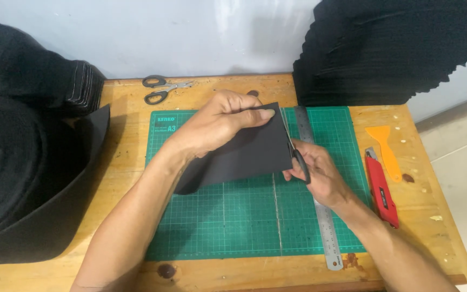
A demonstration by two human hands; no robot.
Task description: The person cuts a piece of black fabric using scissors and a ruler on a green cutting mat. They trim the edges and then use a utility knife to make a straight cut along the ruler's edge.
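I am pinching the black sheet (244, 154) at its top edge with my left hand (220, 124), holding it above the green cutting mat (233, 216). My right hand (320, 173) is closing around black-handled scissors (298, 159) at the sheet's right edge, their blades running up along that edge, away from me.

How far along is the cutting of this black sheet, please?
Done: a tall stack of cut black pieces stands at the table's back right. In hand: the left hand holds a black sheet while the right hand works scissors along its right edge. Left: a big black roll remains.
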